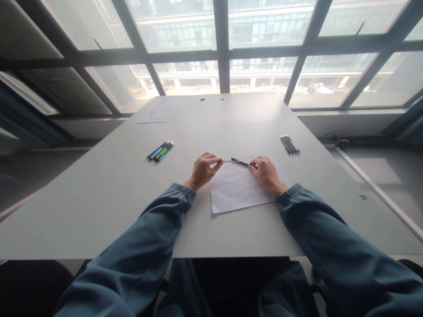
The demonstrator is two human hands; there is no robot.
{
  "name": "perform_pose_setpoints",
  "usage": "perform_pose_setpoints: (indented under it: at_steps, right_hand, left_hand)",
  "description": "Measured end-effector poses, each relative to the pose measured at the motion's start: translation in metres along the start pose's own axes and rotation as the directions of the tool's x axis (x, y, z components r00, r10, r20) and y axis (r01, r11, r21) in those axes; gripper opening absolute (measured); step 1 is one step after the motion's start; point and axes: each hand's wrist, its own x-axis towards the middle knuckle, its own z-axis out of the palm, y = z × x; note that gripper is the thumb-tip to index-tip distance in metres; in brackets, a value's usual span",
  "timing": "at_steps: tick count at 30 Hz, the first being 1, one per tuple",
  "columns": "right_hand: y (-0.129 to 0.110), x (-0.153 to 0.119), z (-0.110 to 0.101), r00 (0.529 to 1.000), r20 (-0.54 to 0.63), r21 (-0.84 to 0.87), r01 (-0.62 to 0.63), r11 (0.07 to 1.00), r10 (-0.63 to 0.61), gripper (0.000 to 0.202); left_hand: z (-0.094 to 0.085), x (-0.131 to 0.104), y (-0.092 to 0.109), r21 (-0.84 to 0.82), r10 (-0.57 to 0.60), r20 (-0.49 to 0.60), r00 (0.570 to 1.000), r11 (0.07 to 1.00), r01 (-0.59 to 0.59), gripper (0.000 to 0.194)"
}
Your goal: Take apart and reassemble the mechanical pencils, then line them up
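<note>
My left hand (205,169) is closed in a pinch on one end of a thin rod (228,161) that looks like a pen refill. Its other end runs up against a black pen (240,162), and I cannot tell whether it sits inside. Thumb and fingers of my right hand (265,174) are closed around the rear of that black pen, which slants up to the left. Both hands hover over or rest near the top of a white sheet of paper (239,189), lying slightly turned on the table.
Several colored pens (160,152) lie side by side on the left of the white table (109,207). To the right is a row of several dark pens (290,145). More papers (154,111) lie at the far left corner. Large windows (257,70) stand behind.
</note>
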Motion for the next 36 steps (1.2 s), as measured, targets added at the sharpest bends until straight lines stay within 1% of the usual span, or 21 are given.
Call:
perform_pose_setpoints:
  at_steps: [3,9,12,19,26,33,36]
  right_hand:
    - [0.002,0.001,0.001,1.0,-0.026,0.016,0.004,1.0,-0.004,0.013]
    - [0.009,0.002,-0.001,0.988,-0.157,0.122,0.032,0.992,-0.013,0.017]
    - [0.014,0.002,-0.003,0.982,-0.191,0.166,0.042,0.985,-0.01,0.017]
    - [0.021,0.001,-0.01,0.977,-0.212,0.212,0.034,0.977,0.012,0.019]
    - [0.018,0.0,-0.013,0.976,-0.218,0.232,0.063,0.971,-0.011,0.018]
    - [0.018,0.0,-0.012,0.972,-0.223,0.222,0.121,0.968,-0.071,0.018]
    - [0.019,0.0,-0.012,0.974,-0.215,0.237,0.121,0.964,-0.07,0.018]
  left_hand:
    - [-0.001,0.0,0.0,0.012,-0.008,-0.012,1.0,1.0,0.008,0.022]
    - [-0.005,0.001,-0.006,0.046,-0.083,-0.089,0.993,0.995,0.088,0.022]
    - [-0.007,0.001,-0.011,0.068,-0.103,-0.116,0.988,0.991,0.111,0.022]
    - [-0.011,0.001,-0.013,0.103,-0.087,-0.114,0.99,0.99,0.099,0.021]
    - [-0.01,0.0,-0.012,0.107,-0.073,-0.088,0.993,0.991,0.082,0.021]
    - [-0.008,-0.001,-0.012,0.078,-0.068,-0.055,0.996,0.994,0.072,0.022]
    - [-0.008,-0.001,-0.011,0.076,-0.064,-0.054,0.997,0.995,0.068,0.023]
